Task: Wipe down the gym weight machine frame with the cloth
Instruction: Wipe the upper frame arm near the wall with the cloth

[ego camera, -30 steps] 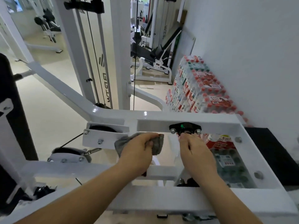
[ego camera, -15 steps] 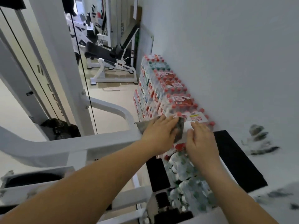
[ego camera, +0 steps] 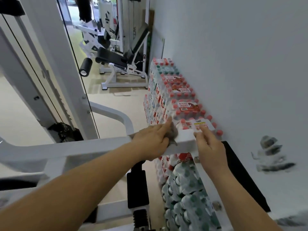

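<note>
The cloth (ego camera: 173, 132) is small, grey and crumpled. Only a bunched edge shows past the left hand (ego camera: 150, 140) at the middle of the frame. That hand clutches it, forefinger stretched out, and presses it onto the glossy white machine frame (ego camera: 83, 150) near the bar's right end. The right hand (ego camera: 210, 148) lies relaxed, its fingers resting on the bar's end and grasping nothing. Shrink-wrapped packs of water bottles (ego camera: 175, 97) are stacked behind, against the wall (ego camera: 233, 64).

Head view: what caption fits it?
Left hand holds a grey cloth on the white frame; right hand touches its end, near water bottles.
</note>
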Available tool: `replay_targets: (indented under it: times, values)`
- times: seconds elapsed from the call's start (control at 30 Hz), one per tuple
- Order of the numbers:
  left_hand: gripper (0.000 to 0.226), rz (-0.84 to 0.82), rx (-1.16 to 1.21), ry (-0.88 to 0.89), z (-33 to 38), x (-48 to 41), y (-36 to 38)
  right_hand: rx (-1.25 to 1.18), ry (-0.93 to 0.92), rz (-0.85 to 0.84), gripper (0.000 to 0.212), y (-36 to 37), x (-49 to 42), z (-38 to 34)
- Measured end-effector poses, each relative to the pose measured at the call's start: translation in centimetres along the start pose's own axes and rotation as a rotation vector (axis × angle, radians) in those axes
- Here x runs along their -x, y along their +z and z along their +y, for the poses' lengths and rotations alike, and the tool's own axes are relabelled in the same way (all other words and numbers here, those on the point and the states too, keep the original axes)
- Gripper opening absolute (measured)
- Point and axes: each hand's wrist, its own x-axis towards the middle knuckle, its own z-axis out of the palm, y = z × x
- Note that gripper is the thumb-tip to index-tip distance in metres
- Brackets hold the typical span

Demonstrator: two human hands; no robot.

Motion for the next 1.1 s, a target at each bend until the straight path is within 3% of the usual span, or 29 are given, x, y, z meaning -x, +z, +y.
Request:
replay_targets:
  times: [0.17, 0.3, 0.43, 0.67, 0.77, 0.87, 0.97, 1.0, 1.1]
  values:
    - [0.062, -0.013, -0.097, 0.101, 4.7, -4.0, 2.2, -0.069, -0.039, -0.053, 0.040, -0.5, 0.5, 0.9]
    - [0.063, 0.070, -0.164, 0.201, 1.7, -1.2, 1.9, -0.162, -0.015, -0.031, 0.036, -0.5, 0.1, 1.2]
    - [0.063, 0.096, -0.086, 0.172, 0.4, 0.0, 1.7, -0.104, -0.080, -0.074, 0.032, -0.2, -0.1, 1.5]
    - [0.024, 0.275, 0.875, -0.024, 6.6, 2.2, 0.2, -0.237, -0.172, 0.171, 0.019, -1.2, 2.7, -1.7]
    - [0.013, 0.273, 1.049, -0.080, 8.0, 3.4, 0.0, -0.617, 0.056, 0.011, 0.029, -1.2, 5.8, -5.1]
    - [0.025, 0.092, 1.144, -0.100, 8.0, 4.5, 0.0, -0.825, 0.413, -0.197, 0.046, 0.2, 6.9, -6.6]
    - [0.033, -0.163, 1.288, -0.109, 7.1, 5.9, -0.6, -0.933, 0.518, -0.066, 0.036, 1.6, 6.7, -6.5]
    - [0.032, -0.174, 1.241, -0.073, 6.4, 6.1, -0.9, -0.893, 0.514, -0.002, 0.032, 1.8, 6.7, -6.5]
    - [0.033, 0.096, 0.839, -0.027, 3.6, 6.0, -2.4, -0.698, 0.498, 0.148, 0.032, 2.5, 7.5, -6.1]
